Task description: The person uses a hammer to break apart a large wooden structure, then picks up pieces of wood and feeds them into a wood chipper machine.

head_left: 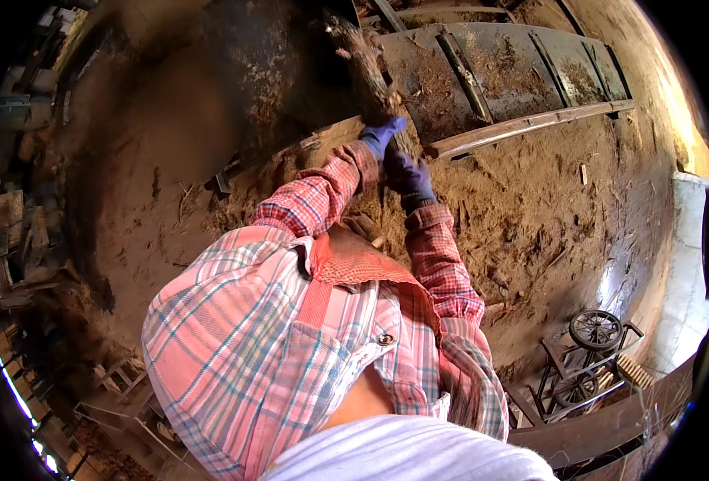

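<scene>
Two hands in view, doing what?

Both in blue gloves, raised far ahead of a plaid-shirted chest. Left hand [382,135] higher, right hand [410,178] just below and touching it, fingers of both closed around the lower end of a dark fibre-covered bundle [368,72].

And the bundle itself, lying where?

Rising from the gloves toward the far middle of the scene, tilted slightly left, shaggy with loose strands. Upper end lost in shadow beside a big dark drum-like machine [266,72] on the far left, with a ribbed metal panel [515,72] sloping away on the far right. Whether touching either one, impossible to tell.

Anything likely to go wrong from here?

Probably a slip first: loose fibre under gloves, so a grip on strands rather than on the solid core, and a sudden release under a hard pull. Possibly a glove or checked cuff snagged, given how close to the machine and the panel's edge. Also poor footing, judging by the thick litter of fibre over the floor [531,208].

Anything else nearby?

Only a small wheeled cart [587,353] near the right, well apart from the hands.
</scene>
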Demonstrator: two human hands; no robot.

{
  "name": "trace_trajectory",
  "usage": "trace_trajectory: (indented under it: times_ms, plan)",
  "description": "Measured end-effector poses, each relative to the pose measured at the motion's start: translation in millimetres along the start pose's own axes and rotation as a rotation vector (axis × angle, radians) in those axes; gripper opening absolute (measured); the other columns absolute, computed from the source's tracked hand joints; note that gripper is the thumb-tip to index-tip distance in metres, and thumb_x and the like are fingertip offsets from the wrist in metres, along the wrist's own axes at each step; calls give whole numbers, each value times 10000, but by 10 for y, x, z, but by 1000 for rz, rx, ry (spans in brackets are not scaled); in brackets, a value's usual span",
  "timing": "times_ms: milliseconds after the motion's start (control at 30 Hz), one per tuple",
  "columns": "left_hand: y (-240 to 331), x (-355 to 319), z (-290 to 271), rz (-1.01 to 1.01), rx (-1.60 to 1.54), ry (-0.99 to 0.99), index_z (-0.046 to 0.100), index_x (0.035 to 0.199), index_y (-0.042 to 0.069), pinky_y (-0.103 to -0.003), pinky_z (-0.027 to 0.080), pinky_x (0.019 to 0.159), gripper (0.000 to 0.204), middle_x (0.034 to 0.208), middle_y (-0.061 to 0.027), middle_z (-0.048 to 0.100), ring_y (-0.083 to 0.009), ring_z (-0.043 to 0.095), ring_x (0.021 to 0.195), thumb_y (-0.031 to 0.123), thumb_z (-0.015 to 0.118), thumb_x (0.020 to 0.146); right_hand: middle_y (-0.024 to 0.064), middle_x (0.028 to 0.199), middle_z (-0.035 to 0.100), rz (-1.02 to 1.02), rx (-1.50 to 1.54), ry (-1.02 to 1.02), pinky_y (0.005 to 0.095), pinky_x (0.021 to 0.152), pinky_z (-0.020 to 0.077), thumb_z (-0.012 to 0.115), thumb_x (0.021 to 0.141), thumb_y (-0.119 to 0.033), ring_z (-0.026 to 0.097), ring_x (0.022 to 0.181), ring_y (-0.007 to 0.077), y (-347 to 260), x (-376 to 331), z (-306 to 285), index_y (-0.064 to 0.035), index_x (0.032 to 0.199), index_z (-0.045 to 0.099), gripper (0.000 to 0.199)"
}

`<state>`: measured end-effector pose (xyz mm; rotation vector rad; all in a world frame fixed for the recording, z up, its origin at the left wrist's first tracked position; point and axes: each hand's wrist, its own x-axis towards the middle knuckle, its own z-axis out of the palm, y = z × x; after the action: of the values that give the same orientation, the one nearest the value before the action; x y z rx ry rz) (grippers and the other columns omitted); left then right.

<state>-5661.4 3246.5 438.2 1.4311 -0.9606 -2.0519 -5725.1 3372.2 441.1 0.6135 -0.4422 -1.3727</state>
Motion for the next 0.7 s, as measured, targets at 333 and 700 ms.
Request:
trace_trajectory:
  times_ms: [333, 700]
  plan:
    - [-162, 189, -94, -398, 415, 161, 595, 1049, -55, -338, 476, 742, 745, 995, -130, 629, -215, 593, 880, 598, 660, 696, 175, 1249, 488, -415, -757, 535, 407, 997, 369, 461, 872, -494, 485, 1120, 302, 305, 346, 371, 28, 1260, 428, 652]
    - [320, -474, 45, -352, -234, -355, 629, 952, 20, -349, 528, 678, 376, 869, -105, 654, -216, 633, 734, 357, 680, 792, 210, 1246, 463, -741, -1624, 809, 394, 900, 421, 433, 870, -470, 529, 1068, 286, -223, -219, -415, 39, 1258, 321, 649]
